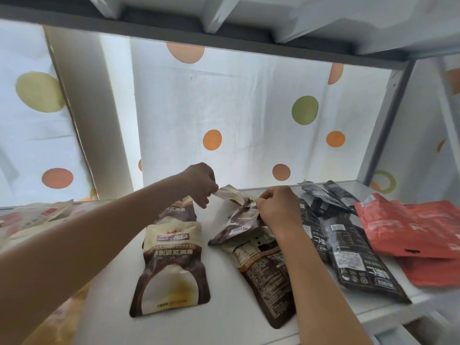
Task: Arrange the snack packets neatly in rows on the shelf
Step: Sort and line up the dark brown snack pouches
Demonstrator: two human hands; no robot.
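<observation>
Nearest us, lower centre of the frame, a cream-and-brown packet point(171, 267) lies flat face-up on the white shelf point(224, 319), with a second one of the same print point(178, 211) just behind it, partly overlapped. To the right of them a brown packet point(268, 277) lies back-side up, slanted, under the right forearm. Further right, black packets point(358, 257) fan out at loose angles, and red packets point(410, 227) overlap at the right edge. Pale packets point(37, 215) sit blurred at the far left.

Mid-frame, both hands hold up one brown-and-cream packet point(239, 215), its lower end touching the shelf. The left hand point(199, 183) has its fingers curled, pinching the packet's top left corner; the right hand point(276, 207) pinches the right edge the same way.

We judge the step as placing this packet into the middle row; task looks early to midway, since the black and red groups aren't squared up. Next move likely calls for laying it flat behind or beside the brown packet, edges lined up with the cream row, then letting go with both hands. Behind everything hangs a dotted curtain point(249, 108).
</observation>
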